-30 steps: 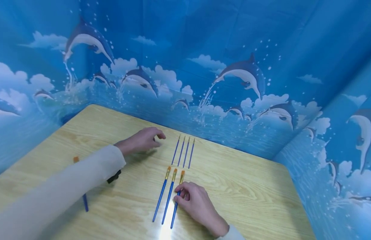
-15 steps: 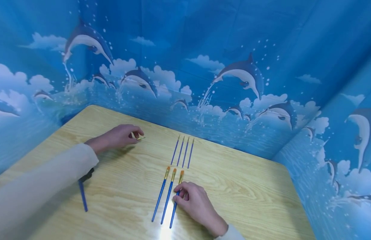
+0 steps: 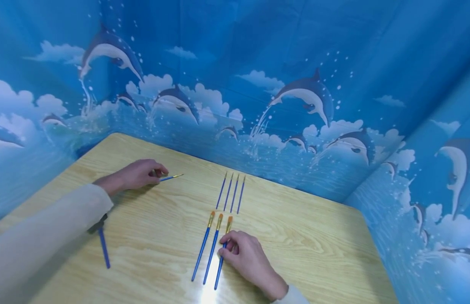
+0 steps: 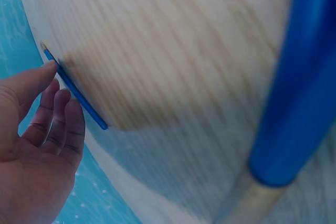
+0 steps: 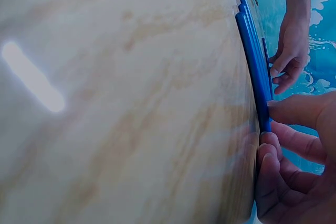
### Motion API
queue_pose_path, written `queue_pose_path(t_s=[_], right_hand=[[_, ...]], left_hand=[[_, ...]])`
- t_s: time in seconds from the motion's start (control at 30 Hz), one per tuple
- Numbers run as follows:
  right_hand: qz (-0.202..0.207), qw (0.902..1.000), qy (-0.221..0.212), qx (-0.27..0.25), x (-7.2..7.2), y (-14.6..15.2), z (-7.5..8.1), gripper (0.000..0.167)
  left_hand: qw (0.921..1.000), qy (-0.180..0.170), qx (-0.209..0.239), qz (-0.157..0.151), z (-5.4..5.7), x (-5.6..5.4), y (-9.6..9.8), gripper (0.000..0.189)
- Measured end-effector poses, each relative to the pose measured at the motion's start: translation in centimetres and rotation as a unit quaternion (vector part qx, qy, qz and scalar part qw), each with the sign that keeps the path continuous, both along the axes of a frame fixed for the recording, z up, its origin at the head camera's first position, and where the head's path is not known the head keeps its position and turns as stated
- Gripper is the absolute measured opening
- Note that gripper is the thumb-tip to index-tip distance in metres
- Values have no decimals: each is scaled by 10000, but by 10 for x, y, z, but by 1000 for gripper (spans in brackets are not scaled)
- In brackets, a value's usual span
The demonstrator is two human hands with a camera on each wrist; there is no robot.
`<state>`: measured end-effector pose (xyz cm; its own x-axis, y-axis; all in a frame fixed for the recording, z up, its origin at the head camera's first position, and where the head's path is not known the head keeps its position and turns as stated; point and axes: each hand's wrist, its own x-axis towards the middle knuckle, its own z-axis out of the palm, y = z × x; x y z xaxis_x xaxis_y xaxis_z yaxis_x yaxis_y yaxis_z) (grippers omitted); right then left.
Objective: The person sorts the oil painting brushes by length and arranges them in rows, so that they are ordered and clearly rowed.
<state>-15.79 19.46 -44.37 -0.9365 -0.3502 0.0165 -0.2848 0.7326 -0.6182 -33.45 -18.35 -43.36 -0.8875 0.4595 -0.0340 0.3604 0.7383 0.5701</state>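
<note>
At the far left of the table, the fingers and thumb of my left hand (image 3: 136, 174) are curled at the handle of a thin blue paintbrush (image 3: 169, 177), whose gold ferrule and tip point right. In the left wrist view the thumb tip overlaps that brush, and its handle end shows beyond the fingers. My right hand (image 3: 248, 254) pinches the rightmost of three flat blue brushes, this paintbrush (image 3: 218, 274) having orange bristles. Beside it lie the middle flat brush (image 3: 212, 256) and the left flat brush (image 3: 201, 254), roughly parallel. All three have their bristles away from me.
Several thin brushes (image 3: 231, 193) lie in a row beyond the flat ones. Another blue-handled brush (image 3: 104, 249) is partly hidden under the left sleeve. Behind the wooden table (image 3: 295, 236) hangs a dolphin-print curtain (image 3: 219, 63).
My left hand has moved left along the thin brush, uncovering its tip, ferrule and part of the handle. The brush tip stays in place over the last half second. My right hand keeps still.
</note>
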Motion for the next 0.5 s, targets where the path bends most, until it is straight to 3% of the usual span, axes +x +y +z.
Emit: queue_pose_path(t_s=[0.5], right_hand=[[-60, 9999, -94, 35, -1, 0, 1, 16]], left_hand=[[9998, 12, -14, -209, 0, 5, -2, 20]])
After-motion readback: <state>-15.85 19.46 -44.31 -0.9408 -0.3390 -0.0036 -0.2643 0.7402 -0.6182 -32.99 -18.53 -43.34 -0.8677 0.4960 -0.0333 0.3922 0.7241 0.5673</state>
